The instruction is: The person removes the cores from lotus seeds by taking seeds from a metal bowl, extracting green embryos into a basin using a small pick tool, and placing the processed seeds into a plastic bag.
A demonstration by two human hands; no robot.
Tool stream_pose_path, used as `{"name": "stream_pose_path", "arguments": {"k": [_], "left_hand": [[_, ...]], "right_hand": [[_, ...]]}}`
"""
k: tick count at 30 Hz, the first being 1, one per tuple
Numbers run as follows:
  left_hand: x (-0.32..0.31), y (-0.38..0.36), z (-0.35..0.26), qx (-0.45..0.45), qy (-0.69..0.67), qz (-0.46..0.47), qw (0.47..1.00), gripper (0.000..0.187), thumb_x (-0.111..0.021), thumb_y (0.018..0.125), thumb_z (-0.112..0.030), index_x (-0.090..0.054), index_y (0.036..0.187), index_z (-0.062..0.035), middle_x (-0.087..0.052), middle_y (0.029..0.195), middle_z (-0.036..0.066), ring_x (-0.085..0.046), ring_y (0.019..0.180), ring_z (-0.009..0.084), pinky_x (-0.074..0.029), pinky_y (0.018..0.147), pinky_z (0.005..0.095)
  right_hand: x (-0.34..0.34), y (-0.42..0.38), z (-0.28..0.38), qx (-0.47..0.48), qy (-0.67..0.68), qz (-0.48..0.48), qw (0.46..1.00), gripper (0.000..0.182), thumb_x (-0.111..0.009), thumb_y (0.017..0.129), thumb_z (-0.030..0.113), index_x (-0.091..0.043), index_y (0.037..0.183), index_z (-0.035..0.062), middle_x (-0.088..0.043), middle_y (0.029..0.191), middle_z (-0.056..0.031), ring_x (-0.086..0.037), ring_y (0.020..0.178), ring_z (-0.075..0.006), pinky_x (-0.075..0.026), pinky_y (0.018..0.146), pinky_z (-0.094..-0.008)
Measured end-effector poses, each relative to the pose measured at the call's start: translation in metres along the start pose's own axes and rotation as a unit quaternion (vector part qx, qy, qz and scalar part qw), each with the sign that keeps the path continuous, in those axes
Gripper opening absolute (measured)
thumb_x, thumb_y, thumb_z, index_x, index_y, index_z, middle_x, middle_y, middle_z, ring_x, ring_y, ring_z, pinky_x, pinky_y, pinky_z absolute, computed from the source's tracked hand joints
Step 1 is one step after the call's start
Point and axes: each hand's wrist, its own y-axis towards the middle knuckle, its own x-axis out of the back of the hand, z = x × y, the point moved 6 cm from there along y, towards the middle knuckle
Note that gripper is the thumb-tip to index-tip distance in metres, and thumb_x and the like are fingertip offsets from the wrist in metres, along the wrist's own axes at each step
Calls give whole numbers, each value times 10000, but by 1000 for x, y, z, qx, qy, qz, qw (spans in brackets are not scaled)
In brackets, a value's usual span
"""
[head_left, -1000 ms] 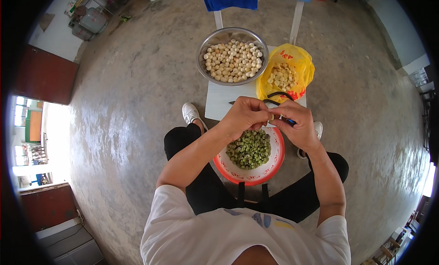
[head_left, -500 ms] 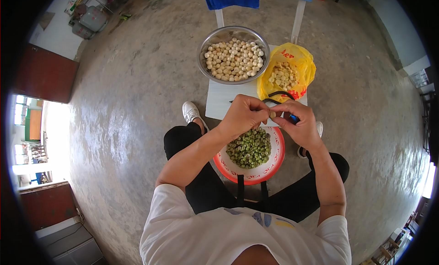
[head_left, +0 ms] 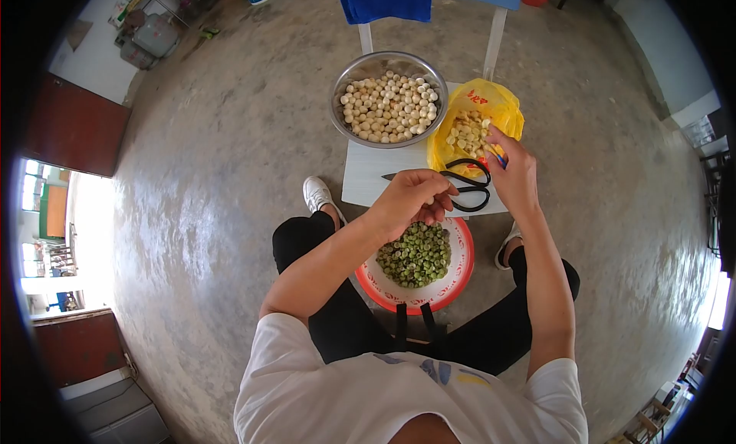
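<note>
My left hand (head_left: 418, 201), thumb and fingers curled together, hovers over the near edge of the white seat; anything between its fingertips is too small to make out. My right hand (head_left: 512, 167) reaches over the yellow plastic bag (head_left: 506, 107), fingertips beside pale cut pieces (head_left: 466, 131) inside it. A slim blue object (head_left: 501, 160) shows against that hand's fingers, its kind hidden. Black-handled scissors (head_left: 477, 185) lie between my hands, blades partly hidden by the left. Below the left hand, green cut husks (head_left: 418, 260) fill the middle of a red-rimmed white basin (head_left: 461, 268).
A steel bowl (head_left: 337, 111) of round, cream-coloured seeds or nuts (head_left: 389, 107) stands on the white seat (head_left: 364, 176). A blue cloth (head_left: 387, 3) hangs over the backrest. Gas cylinders (head_left: 153, 34) stand at far left on the concrete floor (head_left: 222, 137).
My hands have parted from around a small pale round piece. The right moved up to the yellow bag, the left stayed near its place, and the scissors came into fuller view.
</note>
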Motion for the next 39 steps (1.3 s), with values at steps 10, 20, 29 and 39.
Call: {"name": "stream_pose_path", "arguments": {"k": [10, 20, 29, 39], "left_hand": [[6, -9, 1, 0, -124, 15, 992, 290, -466, 950, -237, -531, 1100, 2, -626, 952, 135, -619, 883, 211, -516, 810, 354], [-3, -9, 16, 10, -127, 67, 990, 344, -486, 945, -294, -499, 1144, -14, -606, 1034, 134, -605, 926, 213, -506, 847, 386], [12, -14, -2, -77, 113, -58, 989, 208, -600, 900, -202, -583, 971, -7, -640, 812, 85, -635, 719, 145, -526, 638, 275], [-3, -16, -5, -117, 150, -54, 980, 113, -663, 837, -63, -598, 874, 22, -628, 720, 41, -599, 572, 83, -461, 488, 184]], "right_hand": [[-17, -56, 48, 57, 137, 145, 978, 208, -691, 713, -19, -656, 913, 27, -594, 835, -60, -597, 688, -168, -486, 634, -264], [-33, -70, 48, 132, 81, 147, 977, 247, -678, 731, 12, -656, 973, 60, -574, 812, -40, -602, 680, -184, -493, 601, -271], [-26, -66, 18, -283, 390, 211, 851, 159, -612, 866, 62, -665, 1000, -3, -642, 790, 6, -493, 618, -2, -388, 540, -156], [-21, -60, 30, -126, 197, 157, 960, 216, -645, 801, 39, -666, 1015, 14, -625, 789, 23, -423, 582, -3, -351, 512, -170]]}}
